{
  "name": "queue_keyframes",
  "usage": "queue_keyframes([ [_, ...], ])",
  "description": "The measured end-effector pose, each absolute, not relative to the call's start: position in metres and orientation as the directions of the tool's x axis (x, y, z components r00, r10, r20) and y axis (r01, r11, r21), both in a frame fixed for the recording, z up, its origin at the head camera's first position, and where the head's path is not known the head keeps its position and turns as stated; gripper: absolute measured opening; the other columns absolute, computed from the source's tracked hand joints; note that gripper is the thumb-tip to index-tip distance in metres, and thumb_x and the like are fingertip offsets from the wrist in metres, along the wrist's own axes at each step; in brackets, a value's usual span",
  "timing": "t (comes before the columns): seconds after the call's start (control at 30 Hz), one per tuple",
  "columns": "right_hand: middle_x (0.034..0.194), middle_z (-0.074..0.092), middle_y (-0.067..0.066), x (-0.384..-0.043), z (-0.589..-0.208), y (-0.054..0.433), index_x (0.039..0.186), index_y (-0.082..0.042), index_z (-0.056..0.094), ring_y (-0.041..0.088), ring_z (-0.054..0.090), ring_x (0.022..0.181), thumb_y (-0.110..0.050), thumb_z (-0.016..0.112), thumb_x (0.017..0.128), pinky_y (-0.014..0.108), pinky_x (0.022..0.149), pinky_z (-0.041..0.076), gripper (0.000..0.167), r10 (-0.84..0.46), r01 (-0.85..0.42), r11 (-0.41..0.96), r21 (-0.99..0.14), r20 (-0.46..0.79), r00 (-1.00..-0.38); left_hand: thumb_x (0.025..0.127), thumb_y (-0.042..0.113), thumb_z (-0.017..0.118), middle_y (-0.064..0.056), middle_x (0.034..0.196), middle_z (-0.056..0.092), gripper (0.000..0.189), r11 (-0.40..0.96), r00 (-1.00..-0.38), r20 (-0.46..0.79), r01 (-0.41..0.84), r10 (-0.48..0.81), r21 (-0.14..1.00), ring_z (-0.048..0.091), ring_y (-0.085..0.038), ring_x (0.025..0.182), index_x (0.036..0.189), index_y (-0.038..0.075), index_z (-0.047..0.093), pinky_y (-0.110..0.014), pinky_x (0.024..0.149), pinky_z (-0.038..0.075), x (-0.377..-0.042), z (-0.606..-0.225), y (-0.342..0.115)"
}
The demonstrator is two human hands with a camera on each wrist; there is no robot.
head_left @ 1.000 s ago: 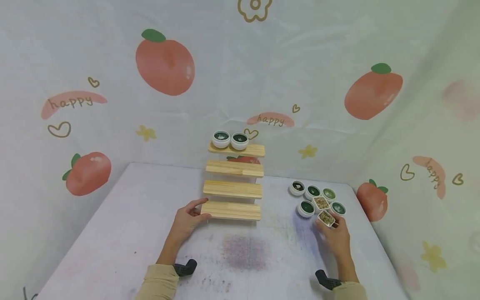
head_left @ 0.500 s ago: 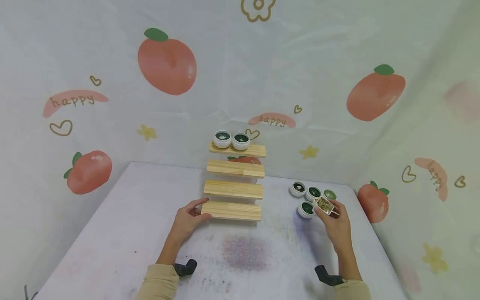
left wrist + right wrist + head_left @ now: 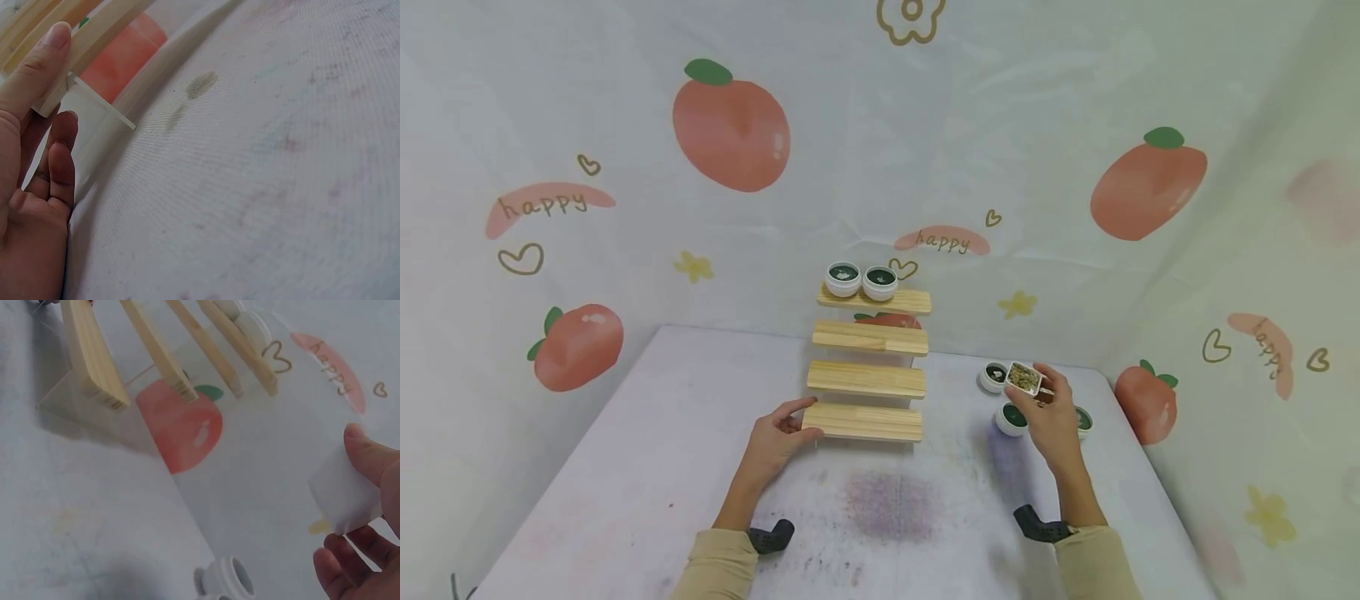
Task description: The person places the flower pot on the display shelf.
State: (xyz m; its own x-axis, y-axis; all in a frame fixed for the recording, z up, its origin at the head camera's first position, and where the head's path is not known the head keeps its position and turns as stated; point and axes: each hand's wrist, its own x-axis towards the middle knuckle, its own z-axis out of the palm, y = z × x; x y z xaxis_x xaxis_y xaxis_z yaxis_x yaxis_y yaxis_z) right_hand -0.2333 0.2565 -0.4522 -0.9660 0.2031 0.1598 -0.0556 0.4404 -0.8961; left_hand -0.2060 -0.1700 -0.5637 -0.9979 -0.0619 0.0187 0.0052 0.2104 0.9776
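Observation:
My left hand (image 3: 773, 442) grips the left end of the lowest board of a four-step wooden rack (image 3: 861, 422). In the left wrist view the thumb (image 3: 47, 53) lies on the board's face, with other fingers curled behind its end. My right hand (image 3: 1054, 425) holds a small square white pot (image 3: 1023, 377) with a speckled tan-green filling, raised over the group of pots on the right. The right wrist view shows this pot's plain white side (image 3: 344, 490) between thumb and fingers. Two round white pots (image 3: 842, 279) with dark green tops stand on the rack's top board.
Round white pots stand at the table's right: one with a dark top (image 3: 992, 378), a green-topped one (image 3: 1011, 419) and another (image 3: 1083, 422) partly behind my right hand. A printed curtain (image 3: 1052, 308) closes off the back and sides. Clear panels (image 3: 100, 100) support the boards.
My right hand has lifted the square pot from the front of the pot group and carried it up and leftward. My left hand stays on the lowest board.

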Motion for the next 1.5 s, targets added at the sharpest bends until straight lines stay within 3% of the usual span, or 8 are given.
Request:
queue_keyframes([
  [0.37, 0.135, 0.051, 0.013, -0.258, -0.437, 0.222, 0.149, -0.006, 0.041, 0.009, 0.050, 0.104, -0.022, 0.077, 0.093, 0.007, 0.081, 0.043, 0.069, 0.130, -0.142, 0.410, -0.901, 0.212, -0.969, 0.076, 0.028, 0.091, -0.006, 0.087, 0.067, 0.060, 0.207, -0.997, 0.035, 0.020, -0.070, 0.978, 0.058, -0.011, 0.073, 0.132, 0.025, 0.070, -0.022, 0.064, 0.049, -0.204, -0.562, -0.168],
  [0.77, 0.141, 0.052, 0.018, -0.288, -0.407, 0.180, 0.152, -0.004, 0.037, 0.028, 0.056, 0.122, -0.020, 0.076, 0.094, 0.006, 0.086, 0.042, 0.072, 0.059, -0.216, 0.378, -0.900, 0.256, -0.965, 0.075, 0.028, 0.091, -0.006, 0.087, 0.067, 0.060, 0.208, -0.997, 0.025, 0.010, -0.069, 0.978, 0.058, -0.012, 0.074, 0.131, 0.026, 0.070, -0.022, 0.064, 0.049, -0.203, -0.556, -0.166],
  [0.87, 0.140, 0.054, 0.018, -0.297, -0.405, 0.171, 0.152, -0.003, 0.039, 0.029, 0.058, 0.120, -0.022, 0.076, 0.094, 0.012, 0.090, 0.046, 0.070, 0.037, -0.256, 0.380, -0.889, 0.291, -0.956, 0.076, 0.028, 0.091, -0.005, 0.086, 0.066, 0.060, 0.201, -0.998, 0.032, 0.019, -0.061, 0.979, 0.057, -0.011, 0.074, 0.131, 0.025, 0.070, -0.022, 0.064, 0.048, -0.203, -0.555, -0.167],
  [1.13, 0.143, 0.052, 0.021, -0.316, -0.397, 0.148, 0.153, -0.001, 0.037, 0.033, 0.058, 0.121, -0.021, 0.070, 0.098, 0.045, 0.106, 0.048, 0.067, -0.012, -0.304, 0.362, -0.881, 0.321, -0.947, 0.076, 0.028, 0.091, -0.005, 0.086, 0.063, 0.059, 0.193, -0.998, 0.045, 0.034, -0.049, 0.981, 0.054, -0.011, 0.072, 0.132, 0.023, 0.070, -0.021, 0.064, 0.048, -0.205, -0.559, -0.169],
  [1.5, 0.143, 0.054, 0.020, -0.341, -0.389, 0.126, 0.154, 0.000, 0.037, 0.035, 0.060, 0.122, -0.025, 0.071, 0.098, 0.047, 0.106, 0.049, 0.070, -0.045, -0.320, 0.366, -0.874, 0.327, -0.944, 0.077, 0.028, 0.090, -0.006, 0.086, 0.064, 0.059, 0.229, -0.997, 0.053, 0.038, -0.059, 0.973, 0.054, -0.010, 0.072, 0.132, 0.024, 0.069, -0.021, 0.063, 0.047, -0.204, -0.560, -0.168],
])
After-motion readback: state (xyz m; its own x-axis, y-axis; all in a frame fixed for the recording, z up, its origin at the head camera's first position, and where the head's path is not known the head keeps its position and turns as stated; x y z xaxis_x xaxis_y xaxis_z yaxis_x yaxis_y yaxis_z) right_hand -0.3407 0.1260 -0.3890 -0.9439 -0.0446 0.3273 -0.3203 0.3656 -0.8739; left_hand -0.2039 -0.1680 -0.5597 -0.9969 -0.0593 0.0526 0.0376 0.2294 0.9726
